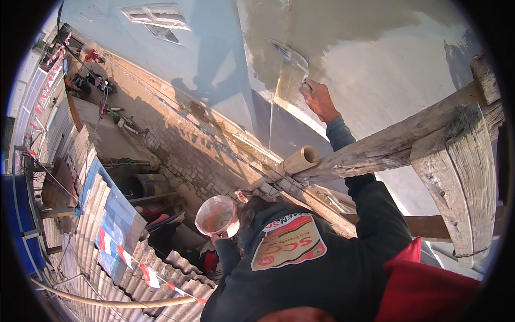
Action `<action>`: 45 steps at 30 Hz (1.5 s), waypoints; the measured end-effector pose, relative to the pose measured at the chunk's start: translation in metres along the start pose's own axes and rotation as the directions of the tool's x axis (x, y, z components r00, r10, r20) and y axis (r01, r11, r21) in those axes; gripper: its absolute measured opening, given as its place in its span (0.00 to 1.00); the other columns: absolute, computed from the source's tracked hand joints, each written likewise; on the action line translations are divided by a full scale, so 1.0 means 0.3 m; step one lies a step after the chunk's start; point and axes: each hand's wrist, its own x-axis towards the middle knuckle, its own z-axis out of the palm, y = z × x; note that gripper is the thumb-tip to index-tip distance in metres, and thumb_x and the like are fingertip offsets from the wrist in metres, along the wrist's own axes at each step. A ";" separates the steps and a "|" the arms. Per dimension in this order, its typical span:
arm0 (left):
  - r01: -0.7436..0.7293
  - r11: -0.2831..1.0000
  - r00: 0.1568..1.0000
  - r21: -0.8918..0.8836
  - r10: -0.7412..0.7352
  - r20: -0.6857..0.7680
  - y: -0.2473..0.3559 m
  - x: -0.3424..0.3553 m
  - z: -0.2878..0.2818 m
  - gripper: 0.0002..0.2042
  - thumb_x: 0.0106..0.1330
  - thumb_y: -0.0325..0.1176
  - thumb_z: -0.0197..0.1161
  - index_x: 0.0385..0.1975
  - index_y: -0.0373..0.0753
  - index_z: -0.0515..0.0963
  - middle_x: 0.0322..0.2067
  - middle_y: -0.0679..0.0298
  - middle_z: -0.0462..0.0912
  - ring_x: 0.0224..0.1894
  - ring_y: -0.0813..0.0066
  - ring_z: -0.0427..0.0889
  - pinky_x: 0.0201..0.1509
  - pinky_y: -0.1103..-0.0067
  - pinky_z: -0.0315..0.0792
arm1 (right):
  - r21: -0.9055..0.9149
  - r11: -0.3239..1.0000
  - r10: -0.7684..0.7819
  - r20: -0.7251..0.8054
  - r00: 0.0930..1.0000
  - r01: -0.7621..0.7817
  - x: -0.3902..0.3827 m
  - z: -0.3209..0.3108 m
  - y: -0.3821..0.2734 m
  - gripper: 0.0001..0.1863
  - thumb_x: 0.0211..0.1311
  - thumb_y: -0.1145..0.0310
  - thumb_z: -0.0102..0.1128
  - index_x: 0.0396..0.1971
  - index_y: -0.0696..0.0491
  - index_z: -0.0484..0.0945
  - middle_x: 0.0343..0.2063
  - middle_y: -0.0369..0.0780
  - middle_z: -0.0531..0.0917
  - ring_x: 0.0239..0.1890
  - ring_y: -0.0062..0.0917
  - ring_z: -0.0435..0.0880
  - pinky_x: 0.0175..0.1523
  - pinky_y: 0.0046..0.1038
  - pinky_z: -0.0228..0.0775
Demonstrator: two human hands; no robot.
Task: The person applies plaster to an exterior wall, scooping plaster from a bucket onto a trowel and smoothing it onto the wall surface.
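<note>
My right hand (pixel 320 101) is closed round the handle of a trowel (pixel 293 58). The trowel's broad, thin blade lies against the wall (pixel 370 70), which carries damp grey-beige patches of coating beside paler ones. Below and to the left, my left hand (pixel 219 236) grips a round, whitish-pink plastic bucket (pixel 216 216) by its near side, its fingers partly hidden. Pale smears of paste cover the bucket's inside. A vertical corner edge runs between the coated wall and a light blue wall (pixel 214 48).
Weathered timber beams (pixel 375 139) and a bamboo pole (pixel 300 160) cross close to my right arm. Far below lies a brick-paved alley (pixel 188 155). Corrugated roofing (pixel 96 225), red-and-white tape (pixel 150 275) and a blue sheet (pixel 107 214) are at left. A person in red (pixel 94 56) is far off.
</note>
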 end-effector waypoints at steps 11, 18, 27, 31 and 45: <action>-0.030 0.996 0.991 -0.087 0.041 0.127 0.024 -0.096 0.063 0.15 0.50 0.20 0.51 0.40 0.25 0.73 0.36 0.49 0.80 0.37 0.54 0.82 0.41 0.63 0.82 | 0.465 0.816 0.319 0.133 0.938 -0.343 -0.295 0.246 0.238 0.16 0.69 0.62 0.48 0.29 0.60 0.73 0.20 0.38 0.75 0.20 0.21 0.74 0.28 0.28 0.68; -0.098 0.994 0.984 -0.054 0.104 0.145 0.051 -0.090 -0.023 0.18 0.62 0.25 0.46 0.53 0.30 0.69 0.50 0.47 0.76 0.50 0.49 0.78 0.52 0.55 0.77 | 0.653 0.673 0.316 0.171 0.933 -0.347 -0.261 0.531 0.379 0.13 0.72 0.64 0.42 0.38 0.57 0.72 0.26 0.36 0.74 0.31 0.20 0.74 0.39 0.24 0.68; -0.118 0.988 0.992 -0.104 0.113 -0.057 0.089 -0.185 -0.307 0.18 0.69 0.33 0.46 0.56 0.32 0.67 0.52 0.48 0.75 0.53 0.51 0.76 0.55 0.57 0.76 | 0.527 0.794 0.283 0.122 0.951 -0.304 -0.202 0.671 0.502 0.11 0.72 0.66 0.41 0.37 0.55 0.73 0.27 0.35 0.76 0.31 0.20 0.74 0.40 0.27 0.68; -0.107 0.989 0.994 -0.100 0.110 0.020 0.093 -0.173 -0.507 0.14 0.68 0.31 0.46 0.49 0.32 0.73 0.42 0.50 0.80 0.44 0.56 0.81 0.49 0.61 0.79 | 0.594 0.771 0.236 0.071 0.969 -0.231 -0.175 0.719 0.492 0.12 0.72 0.66 0.44 0.38 0.57 0.74 0.26 0.35 0.78 0.31 0.20 0.74 0.44 0.26 0.67; -0.007 0.988 0.960 -0.155 -0.037 -0.278 -0.043 -0.184 -0.632 0.15 0.63 0.27 0.46 0.45 0.28 0.74 0.43 0.50 0.79 0.44 0.57 0.80 0.47 0.64 0.79 | 0.387 0.857 0.327 0.101 0.940 -0.340 -0.264 0.803 0.698 0.15 0.71 0.64 0.44 0.29 0.57 0.75 0.25 0.35 0.78 0.30 0.19 0.74 0.39 0.25 0.66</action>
